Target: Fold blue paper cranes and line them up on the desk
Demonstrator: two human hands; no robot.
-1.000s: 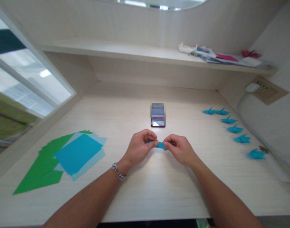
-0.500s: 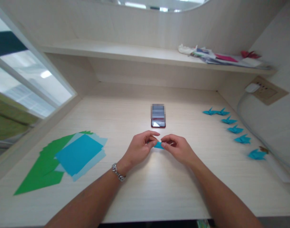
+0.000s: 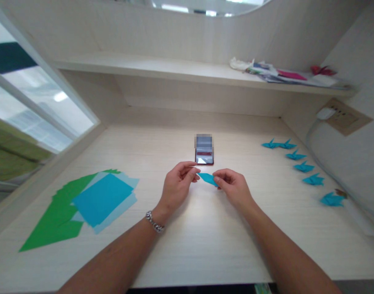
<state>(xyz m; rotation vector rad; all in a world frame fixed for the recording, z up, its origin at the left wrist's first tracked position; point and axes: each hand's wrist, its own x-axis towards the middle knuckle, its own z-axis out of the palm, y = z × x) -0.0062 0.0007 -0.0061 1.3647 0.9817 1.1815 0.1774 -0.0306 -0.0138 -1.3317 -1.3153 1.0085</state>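
A small piece of folded blue paper (image 3: 208, 178), narrow and pointed at its left end, is held up over the desk. My right hand (image 3: 232, 185) pinches its right end between thumb and fingers. At the pointed left tip, the thumb and fingers of my left hand (image 3: 179, 181) close on the paper. A phone (image 3: 204, 157) lies just beyond my hands, its screen partly blurred out. Several folded blue paper cranes (image 3: 303, 166) stand in a line along the right side.
Blue paper sheets (image 3: 104, 200) overlap green sheets (image 3: 49, 220) on the left of the desk (image 3: 187, 253). Papers (image 3: 285, 75) lie on the shelf (image 3: 159, 67) at the back. A white cable (image 3: 309, 139) runs from the wall socket (image 3: 343, 116) down the right side.
My hands have moved a little apart, the left one leftward. More of the folded paper now shows between them, tilted with its pointed end to the left.
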